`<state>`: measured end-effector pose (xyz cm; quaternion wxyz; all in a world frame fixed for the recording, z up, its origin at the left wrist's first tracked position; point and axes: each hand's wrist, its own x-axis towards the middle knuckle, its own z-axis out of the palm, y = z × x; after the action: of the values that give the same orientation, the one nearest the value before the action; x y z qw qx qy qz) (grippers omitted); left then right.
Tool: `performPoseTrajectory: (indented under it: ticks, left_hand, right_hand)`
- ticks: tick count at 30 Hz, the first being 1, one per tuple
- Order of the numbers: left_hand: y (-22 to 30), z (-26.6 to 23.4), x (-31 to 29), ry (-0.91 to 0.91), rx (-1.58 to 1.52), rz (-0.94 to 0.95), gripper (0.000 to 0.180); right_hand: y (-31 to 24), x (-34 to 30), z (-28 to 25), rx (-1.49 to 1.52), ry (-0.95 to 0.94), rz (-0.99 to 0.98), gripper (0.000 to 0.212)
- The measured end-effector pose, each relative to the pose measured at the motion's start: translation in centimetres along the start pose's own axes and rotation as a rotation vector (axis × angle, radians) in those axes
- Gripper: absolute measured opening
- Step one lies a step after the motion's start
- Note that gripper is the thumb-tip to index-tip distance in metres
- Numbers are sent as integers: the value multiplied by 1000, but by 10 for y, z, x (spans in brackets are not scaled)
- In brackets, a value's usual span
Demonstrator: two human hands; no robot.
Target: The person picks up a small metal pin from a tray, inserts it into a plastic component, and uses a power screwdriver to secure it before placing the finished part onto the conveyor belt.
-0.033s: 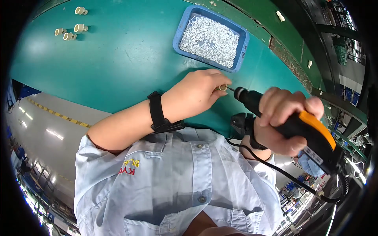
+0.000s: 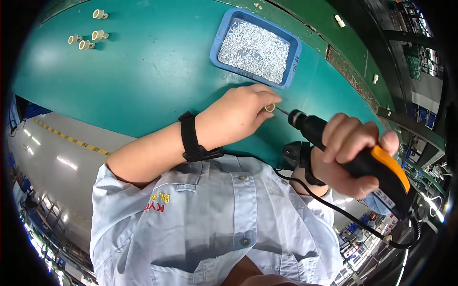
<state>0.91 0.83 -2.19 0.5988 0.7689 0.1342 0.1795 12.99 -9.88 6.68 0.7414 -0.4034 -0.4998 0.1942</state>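
- Round cream part (image 2: 270, 108): pinched, fingers of left hand (image 2: 236, 113).
- Black-and-orange screwdriver (image 2: 311, 127): fingers of right hand (image 2: 346, 139) wrapped round; bit (image 2: 283, 111) beside part, contact unclear.
- Blue tray (image 2: 221, 35), metal pieces (image 2: 253, 50): beyond left fingers.

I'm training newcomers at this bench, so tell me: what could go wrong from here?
The bit of the power screwdriver in the right hand points at the small cream part pinched in the left hand; a slip might jab that hand.
The tray of small metal pieces sits just beyond the left hand, so a knock could spill some.
The black cable runs close to the right arm and might snag.
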Motion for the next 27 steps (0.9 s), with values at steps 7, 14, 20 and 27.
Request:
performPoseTrajectory:
  ticks: [7, 14, 20, 27]
  left_hand:
    - [12, -56, 43, 72, 438, 197, 12]
    - [-8, -62, 77, -300, 527, -60, 8]
    - [-10, -54, 83, -53, 431, 145, 5]
    - [-3, -58, 80, 57, 471, 168, 9]
  right_hand:
    - [-25, -12, -17, 33, 118, -89, 50]
    - [-21, -26, -14, -82, 202, 18, 40]
    - [-28, -31, -18, -64, 299, 83, 49]
    - [-27, -19, -18, -134, 334, 109, 52]
